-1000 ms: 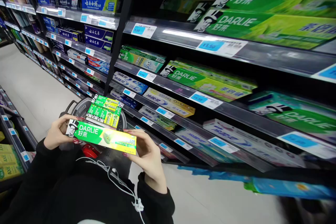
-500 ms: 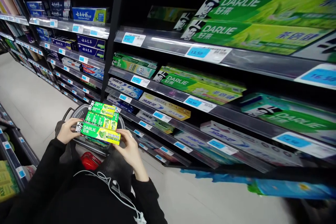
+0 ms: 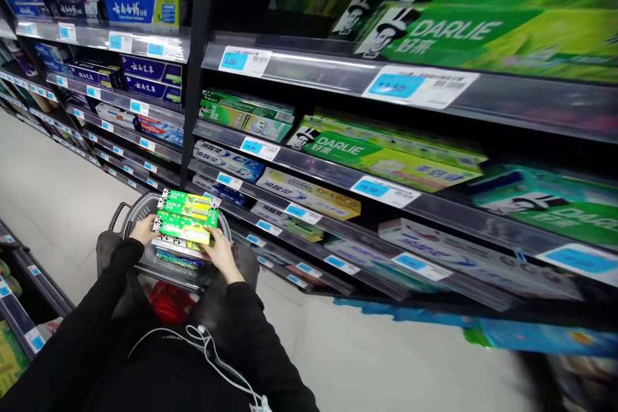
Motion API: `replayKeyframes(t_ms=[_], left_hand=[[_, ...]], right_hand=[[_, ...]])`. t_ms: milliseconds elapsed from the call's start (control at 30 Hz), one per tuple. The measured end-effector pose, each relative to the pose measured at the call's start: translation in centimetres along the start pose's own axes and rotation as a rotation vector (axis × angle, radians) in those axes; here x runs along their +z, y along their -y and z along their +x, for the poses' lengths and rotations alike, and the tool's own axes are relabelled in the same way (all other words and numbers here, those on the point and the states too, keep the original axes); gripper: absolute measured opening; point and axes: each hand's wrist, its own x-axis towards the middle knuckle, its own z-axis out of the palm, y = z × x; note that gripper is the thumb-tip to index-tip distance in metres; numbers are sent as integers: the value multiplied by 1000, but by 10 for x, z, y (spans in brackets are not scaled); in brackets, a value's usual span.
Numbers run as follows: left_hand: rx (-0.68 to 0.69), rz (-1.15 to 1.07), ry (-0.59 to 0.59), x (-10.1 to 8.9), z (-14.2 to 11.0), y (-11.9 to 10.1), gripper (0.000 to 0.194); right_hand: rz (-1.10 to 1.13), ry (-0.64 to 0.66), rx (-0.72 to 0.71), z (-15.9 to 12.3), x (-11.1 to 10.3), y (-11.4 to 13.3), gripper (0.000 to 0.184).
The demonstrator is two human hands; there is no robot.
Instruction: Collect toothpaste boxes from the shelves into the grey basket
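Note:
A green and yellow Darlie toothpaste box (image 3: pixel 182 229) lies flat on a stack of like boxes (image 3: pixel 186 203) inside a grey shopping basket (image 3: pixel 126 221) low in front of me. My left hand (image 3: pixel 143 230) grips the box's left end. My right hand (image 3: pixel 218 251) grips its right end. Both arms are in black sleeves and reach down to the basket.
Dark shop shelves (image 3: pixel 309 167) filled with toothpaste boxes and blue price tags run along my right and ahead. A red item (image 3: pixel 165 303) sits below the basket. Lower shelving (image 3: pixel 29 290) stands on my left. A white earphone cable (image 3: pixel 212 360) hangs on my chest.
Both hands have carried the toothpaste box away from my chest and down onto the stack in the basket. The view has shifted slightly along the shelves.

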Motion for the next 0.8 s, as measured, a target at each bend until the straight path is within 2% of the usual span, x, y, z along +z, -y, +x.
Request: replayKeyframes(t_ms=[67,133,333,467,633,733,800], left_hand=[[-12,-41,18,-2,1,2,54],[-18,-100,49,-5,-2,1,54],[35,-329,139,2,-23,-21,53],[71,-455,144,13,-35,-40,52],[89,-534,126,16,-44,-55,51],[96,-556,110,4,-50,-64,55],[136,-552,100,-9,-57,-72,55]], right_hand=[[8,-1,-22,-1,-5,11,45],[26,-7,-102,-8,-15,32,43],[29,24,-471,-46,-46,134,38],[25,32,-590,-60,-55,177,41],[26,21,-655,-64,-62,191,38],[91,-8,-630,-65,-74,182,38],[172,-57,-570,-65,-84,167,39]])
